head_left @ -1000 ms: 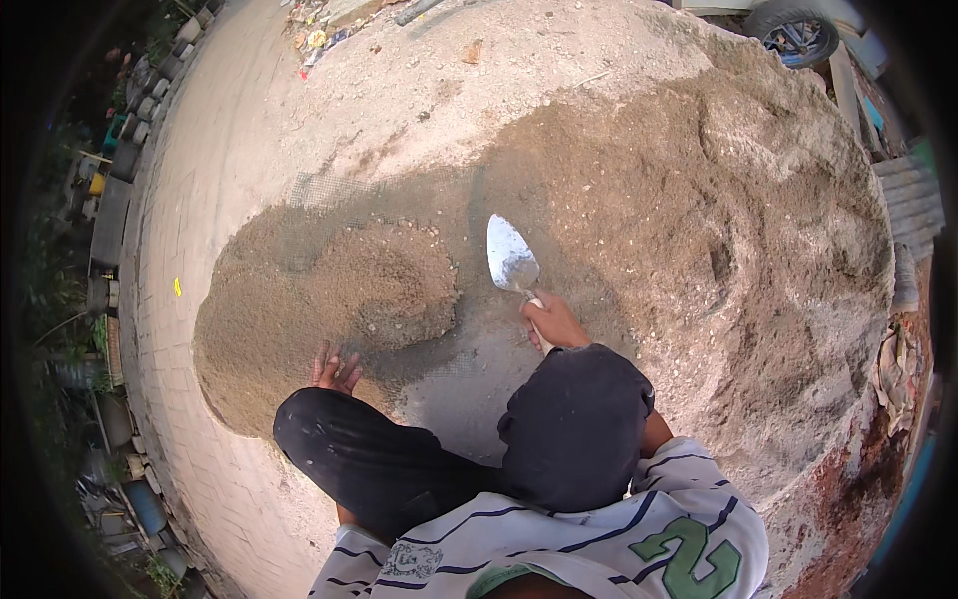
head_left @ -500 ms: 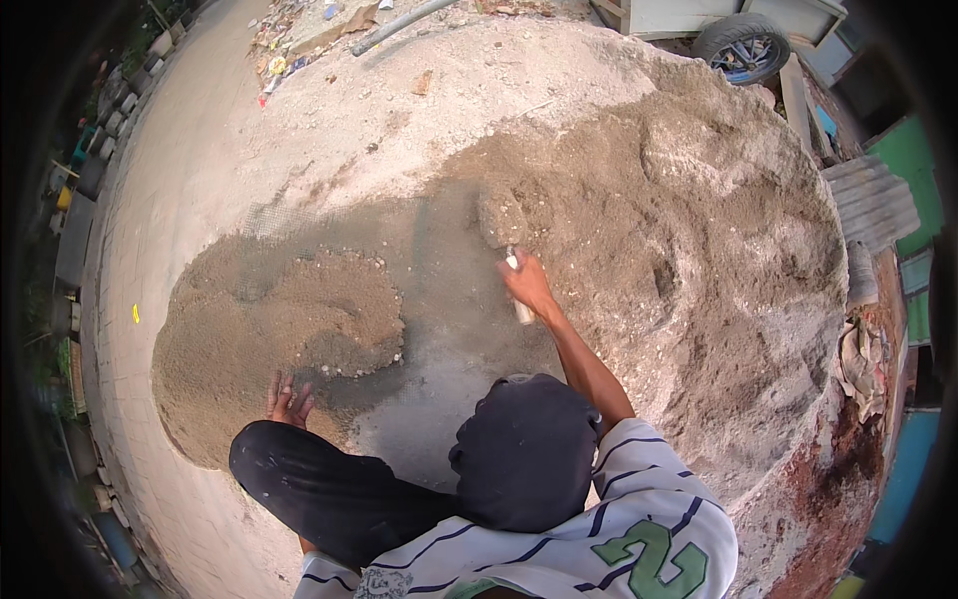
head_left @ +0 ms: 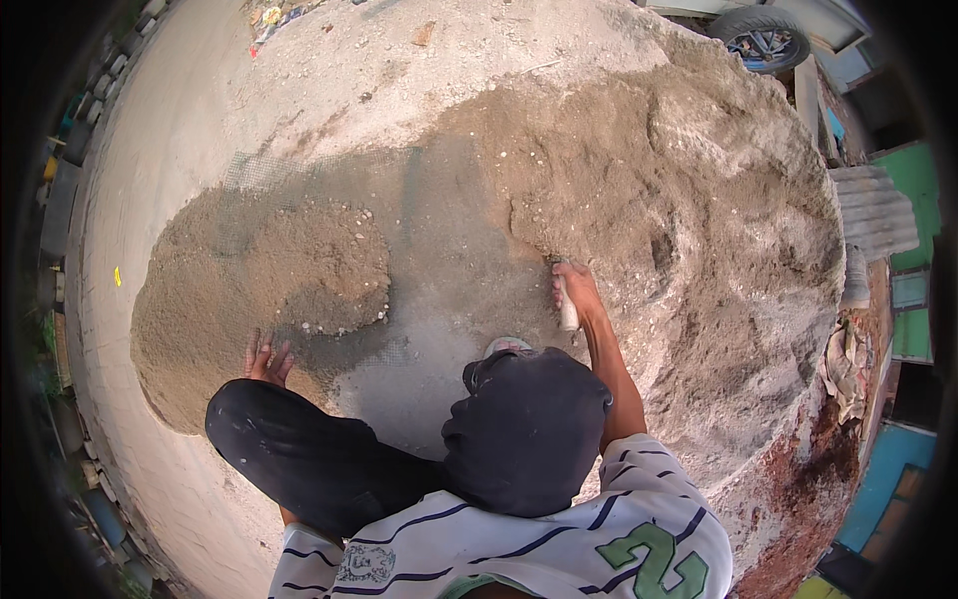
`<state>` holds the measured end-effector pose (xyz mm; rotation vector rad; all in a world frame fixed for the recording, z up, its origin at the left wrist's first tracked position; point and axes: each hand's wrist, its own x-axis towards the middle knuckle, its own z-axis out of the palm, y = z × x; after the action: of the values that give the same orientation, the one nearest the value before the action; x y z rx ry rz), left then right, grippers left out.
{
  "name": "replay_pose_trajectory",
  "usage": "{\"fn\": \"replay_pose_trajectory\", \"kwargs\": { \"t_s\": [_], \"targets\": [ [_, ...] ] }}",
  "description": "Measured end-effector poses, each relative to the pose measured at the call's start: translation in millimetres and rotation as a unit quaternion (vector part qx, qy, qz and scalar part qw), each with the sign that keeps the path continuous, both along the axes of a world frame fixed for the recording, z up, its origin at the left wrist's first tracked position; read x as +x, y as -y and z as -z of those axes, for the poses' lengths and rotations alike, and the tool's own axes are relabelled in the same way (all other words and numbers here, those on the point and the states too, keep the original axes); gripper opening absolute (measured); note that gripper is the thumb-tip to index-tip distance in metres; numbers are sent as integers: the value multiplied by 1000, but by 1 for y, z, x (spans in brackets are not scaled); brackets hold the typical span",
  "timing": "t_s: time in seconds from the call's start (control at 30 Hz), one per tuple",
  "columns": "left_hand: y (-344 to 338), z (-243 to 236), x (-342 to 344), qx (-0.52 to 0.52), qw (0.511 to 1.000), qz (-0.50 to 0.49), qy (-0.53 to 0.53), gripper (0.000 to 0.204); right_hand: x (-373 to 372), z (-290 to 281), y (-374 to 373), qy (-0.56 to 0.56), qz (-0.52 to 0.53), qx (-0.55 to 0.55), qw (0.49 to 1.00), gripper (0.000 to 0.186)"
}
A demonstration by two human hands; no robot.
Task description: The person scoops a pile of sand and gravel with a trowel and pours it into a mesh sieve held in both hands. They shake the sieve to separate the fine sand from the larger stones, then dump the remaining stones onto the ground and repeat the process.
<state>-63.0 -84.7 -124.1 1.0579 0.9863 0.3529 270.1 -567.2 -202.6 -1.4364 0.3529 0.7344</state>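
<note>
My right hand is shut on the white handle of a trowel. Its blade is buried in the edge of the big brown sand pile on the right. My left hand rests with spread fingers on a wire mesh screen lying flat on the ground. A smaller heap of sand with pebbles lies on that mesh, just beyond the left hand. My bent knee in dark trousers is right behind the left hand.
Pale concrete ground runs around the sand on the left and top. A tyre lies at the top right, corrugated sheets at the right rim, scattered litter at the top.
The trowel was raised with its shiny blade showing over the middle; my right hand has since pushed it down into the big pile's edge. The left hand stays on the mesh.
</note>
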Motion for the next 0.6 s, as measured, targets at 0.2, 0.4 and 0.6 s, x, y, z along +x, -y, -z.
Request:
{"fn": "replay_pose_trajectory", "kwargs": {
  "t_s": [0.2, 0.4, 0.6],
  "targets": [
    [-1, 7, 0, -26, 999, 1, 33, 73, 14, -9, -1, 124, -19, -171, 977, 18],
    [-10, 0, -26, -45, 998, -44, 22, 64, -45, -49, -120, 446, -239, -220, 834, 22],
    [-6, 4, -7, -31, 999, -14, 26, 60, -56, -61, -127, 238, -184, -126, 945, 32]
  ]
}}
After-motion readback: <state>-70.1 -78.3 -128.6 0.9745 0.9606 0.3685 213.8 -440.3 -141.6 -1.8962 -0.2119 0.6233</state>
